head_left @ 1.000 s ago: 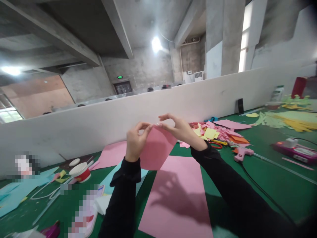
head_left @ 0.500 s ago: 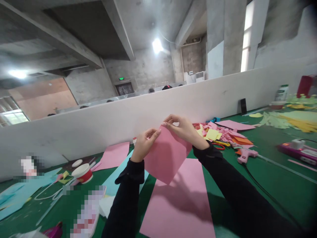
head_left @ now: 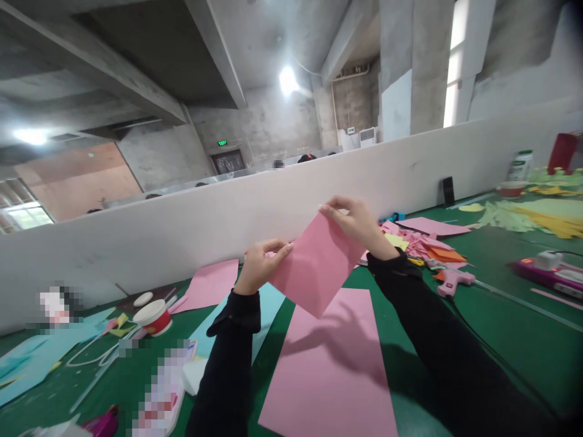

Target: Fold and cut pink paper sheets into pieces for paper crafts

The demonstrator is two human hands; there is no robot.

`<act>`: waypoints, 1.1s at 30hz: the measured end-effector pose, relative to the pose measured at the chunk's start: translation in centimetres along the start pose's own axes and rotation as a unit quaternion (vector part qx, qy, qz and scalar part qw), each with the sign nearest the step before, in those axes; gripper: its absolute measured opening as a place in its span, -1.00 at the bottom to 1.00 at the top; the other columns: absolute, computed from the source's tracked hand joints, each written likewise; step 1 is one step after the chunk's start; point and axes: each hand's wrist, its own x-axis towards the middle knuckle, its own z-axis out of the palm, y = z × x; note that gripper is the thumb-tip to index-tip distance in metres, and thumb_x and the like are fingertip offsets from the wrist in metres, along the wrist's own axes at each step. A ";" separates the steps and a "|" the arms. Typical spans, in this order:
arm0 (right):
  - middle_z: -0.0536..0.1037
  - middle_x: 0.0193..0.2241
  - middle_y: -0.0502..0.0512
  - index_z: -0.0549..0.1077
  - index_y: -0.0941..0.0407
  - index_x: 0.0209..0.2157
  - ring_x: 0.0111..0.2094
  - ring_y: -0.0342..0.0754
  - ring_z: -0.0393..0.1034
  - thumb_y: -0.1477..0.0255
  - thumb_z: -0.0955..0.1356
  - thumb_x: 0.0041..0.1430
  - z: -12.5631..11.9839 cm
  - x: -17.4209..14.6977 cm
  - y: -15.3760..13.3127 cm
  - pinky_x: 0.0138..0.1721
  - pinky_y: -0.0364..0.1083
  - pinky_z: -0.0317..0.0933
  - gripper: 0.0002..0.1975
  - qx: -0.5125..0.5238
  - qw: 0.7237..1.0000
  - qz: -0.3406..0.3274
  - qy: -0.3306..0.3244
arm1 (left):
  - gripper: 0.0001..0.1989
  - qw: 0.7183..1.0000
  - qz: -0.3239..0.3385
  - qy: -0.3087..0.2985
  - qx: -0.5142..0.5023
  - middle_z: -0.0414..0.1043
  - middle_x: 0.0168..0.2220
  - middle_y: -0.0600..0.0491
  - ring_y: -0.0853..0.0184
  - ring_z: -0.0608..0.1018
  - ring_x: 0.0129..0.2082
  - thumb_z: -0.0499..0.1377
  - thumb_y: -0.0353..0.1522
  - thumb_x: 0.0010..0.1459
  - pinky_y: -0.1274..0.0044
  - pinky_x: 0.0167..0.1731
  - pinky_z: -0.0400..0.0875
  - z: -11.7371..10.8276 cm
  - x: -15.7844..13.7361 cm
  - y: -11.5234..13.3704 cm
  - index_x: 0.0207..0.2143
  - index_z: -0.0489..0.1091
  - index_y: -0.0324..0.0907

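A pink sheet of paper (head_left: 319, 267) is held up in the air, tilted, between my two hands. My left hand (head_left: 260, 264) pinches its left edge between thumb and fingers. Higher up, my right hand (head_left: 357, 223) grips the upper edge in the same way. Beneath it, a larger pink sheet (head_left: 337, 376) lies flat on the green table (head_left: 414, 340), with the shadow of my hands across it. Left of that, a light blue sheet (head_left: 268, 303) is partly covered by my left forearm.
A white partition (head_left: 182, 224) runs along the table's back. On the right are a pink glue gun (head_left: 455, 281), paper scraps (head_left: 414, 243) and a purple power strip (head_left: 546, 273). A paper cup (head_left: 155, 318) and another pink sheet (head_left: 209, 285) are on the left.
My right hand has moved up and to the right. The held sheet has risen with it, and the gap between my hands has widened. My left hand has shifted slightly left.
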 end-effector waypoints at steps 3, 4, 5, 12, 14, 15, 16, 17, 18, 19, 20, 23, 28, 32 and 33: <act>0.57 -0.44 0.09 0.50 0.15 -0.45 -0.33 0.00 0.43 0.22 0.35 0.10 -1.5 0.6 2.0 -0.26 -0.08 0.21 -0.72 0.010 0.999 0.030 0.031 | -0.66 1.000 0.001 -0.011 0.013 0.50 -0.47 0.09 0.32 0.50 -0.42 0.11 -0.11 0.14 0.54 -0.37 0.34 -0.3 0.1 -0.9 -0.51 0.44 -0.14; 0.57 -0.44 0.10 0.51 0.16 -0.45 -0.34 -0.01 0.43 0.20 0.36 0.09 -1.9 0.7 2.5 -0.28 -0.08 0.21 -0.71 0.016 0.998 0.042 0.038 | -0.66 1.000 0.002 -0.017 0.012 0.48 -0.49 0.09 0.33 0.49 -0.46 0.09 -0.11 0.14 0.55 -0.41 0.34 -0.4 0.2 -1.2 -0.51 0.43 -0.14; 0.57 -0.44 0.10 0.51 0.16 -0.44 -0.34 -0.01 0.42 0.20 0.36 0.08 -2.2 0.8 3.0 -0.30 -0.08 0.21 -0.70 0.024 0.998 0.050 0.043 | -0.65 1.000 0.002 -0.023 0.009 0.47 -0.51 0.09 0.34 0.47 -0.49 0.08 -0.10 0.15 0.55 -0.45 0.33 -0.5 0.2 -1.4 -0.49 0.42 -0.14; 0.53 -0.47 0.10 0.48 0.17 -0.47 -0.41 -0.05 0.38 0.17 0.38 0.04 -3.7 1.1 4.3 -0.36 -0.08 0.20 -0.69 0.033 0.988 0.087 0.125 | -0.67 0.992 0.017 0.043 0.119 0.48 -0.54 0.07 0.35 0.43 -0.57 0.05 -0.10 0.18 0.54 -0.52 0.28 -2.6 0.1 -3.3 -0.48 0.42 -0.10; 0.53 -0.47 0.09 0.49 0.16 -0.45 -0.42 -0.05 0.37 0.16 0.37 0.04 -3.7 1.0 4.1 -0.37 -0.09 0.20 -0.68 0.034 0.990 0.087 0.103 | -0.66 0.992 0.001 0.077 0.102 0.52 -0.50 0.04 0.30 0.50 -0.51 0.05 -0.09 0.17 0.52 -0.48 0.32 -2.9 0.1 -3.7 -0.46 0.42 -0.10; 0.54 -0.46 0.09 0.49 0.16 -0.44 -0.42 -0.05 0.38 0.15 0.37 0.05 -3.6 1.0 3.9 -0.37 -0.09 0.20 -0.67 0.035 0.992 0.086 0.081 | -0.67 0.992 -0.004 0.090 0.087 0.54 -0.45 0.02 0.28 0.53 -0.45 0.06 -0.08 0.17 0.51 -0.43 0.35 -2.8 0.1 -3.8 -0.42 0.44 -0.10; 0.54 -0.46 0.09 0.50 0.16 -0.43 -0.41 -0.04 0.38 0.15 0.36 0.06 -3.4 0.9 3.7 -0.37 -0.09 0.20 -0.67 0.032 0.994 0.084 0.055 | -0.68 0.992 -0.003 0.099 0.072 0.56 -0.38 0.00 0.26 0.55 -0.39 0.08 -0.07 0.16 0.50 -0.38 0.38 -2.7 0.2 -3.7 -0.36 0.46 -0.10; 0.55 -0.45 0.10 0.50 0.16 -0.42 -0.40 -0.04 0.39 0.15 0.36 0.07 -3.1 0.8 3.3 -0.36 -0.09 0.20 -0.67 0.027 0.996 0.079 0.028 | -0.68 0.993 0.003 0.102 0.060 0.57 -0.30 -0.02 0.24 0.57 -0.32 0.10 -0.07 0.14 0.48 -0.31 0.40 -2.4 0.2 -3.5 -0.29 0.47 -0.10; 0.55 -0.44 0.09 0.50 0.16 -0.42 -0.38 -0.03 0.40 0.16 0.35 0.08 -2.7 0.7 3.0 -0.35 -0.10 0.20 -0.68 0.019 0.997 0.072 -0.001 | -0.66 0.994 0.010 0.096 0.050 0.56 -0.21 -0.03 0.23 0.57 -0.24 0.13 -0.07 0.13 0.46 -0.24 0.40 -2.0 0.3 -3.2 -0.20 0.46 -0.09; 0.56 -0.44 0.09 0.50 0.15 -0.43 -0.37 -0.03 0.40 0.17 0.35 0.09 -2.2 0.6 2.6 -0.34 -0.09 0.21 -0.68 0.011 0.998 0.059 -0.028 | -0.62 0.996 0.017 0.083 0.039 0.54 -0.13 -0.03 0.21 0.56 -0.17 0.15 -0.07 0.12 0.44 -0.18 0.40 -1.5 0.3 -2.9 -0.12 0.44 -0.08; 0.57 -0.43 0.09 0.50 0.15 -0.42 -0.36 -0.03 0.41 0.18 0.34 0.10 -1.7 0.5 2.2 -0.32 -0.09 0.21 -0.69 0.007 0.998 0.045 -0.052 | -0.58 0.997 0.019 0.062 0.029 0.51 -0.06 -0.04 0.20 0.54 -0.09 0.16 -0.07 0.11 0.43 -0.15 0.40 -0.9 0.4 -2.6 -0.05 0.41 -0.07; 0.58 -0.40 0.08 0.50 0.13 -0.40 -0.33 -0.03 0.43 0.19 0.32 0.14 -0.2 0.3 1.5 -0.27 -0.08 0.22 -0.71 0.019 0.995 0.021 -0.093 | -0.51 1.000 0.014 0.002 0.026 0.45 0.04 -0.05 0.18 0.49 0.02 0.18 -0.09 0.10 0.42 -0.10 0.38 0.5 0.5 -2.0 0.06 0.33 -0.05; 0.58 -0.38 0.07 0.50 0.11 -0.37 -0.31 -0.02 0.45 0.21 0.29 0.19 1.4 0.0 1.6 -0.25 -0.07 0.25 -0.72 0.031 0.994 0.006 -0.109 | -0.71 0.996 0.016 -0.040 0.084 0.57 -0.31 0.03 0.25 0.56 -0.28 0.06 -0.14 0.20 0.50 -0.27 0.34 0.7 0.4 -2.0 -0.31 0.48 -0.10; 0.55 -0.15 0.18 0.47 0.09 -0.11 -0.08 0.11 0.40 0.33 0.30 0.21 3.2 -0.7 1.6 -0.05 0.09 0.22 -0.74 -0.084 0.995 -0.051 -0.006 | -0.67 0.990 0.023 -0.033 0.136 0.56 -0.40 0.06 0.29 0.51 -0.42 0.03 -0.13 0.20 0.51 -0.39 0.26 0.0 0.2 -1.9 -0.41 0.48 -0.11; 0.51 -0.07 0.21 0.47 0.08 -0.08 0.03 0.18 0.30 0.34 0.30 0.21 3.8 -1.1 1.3 0.01 0.16 0.16 -0.74 -0.137 0.987 -0.075 0.027 | -0.65 0.988 0.027 -0.032 0.148 0.55 -0.43 0.06 0.29 0.50 -0.44 0.01 -0.13 0.21 0.51 -0.41 0.24 -0.1 0.2 -1.8 -0.42 0.47 -0.11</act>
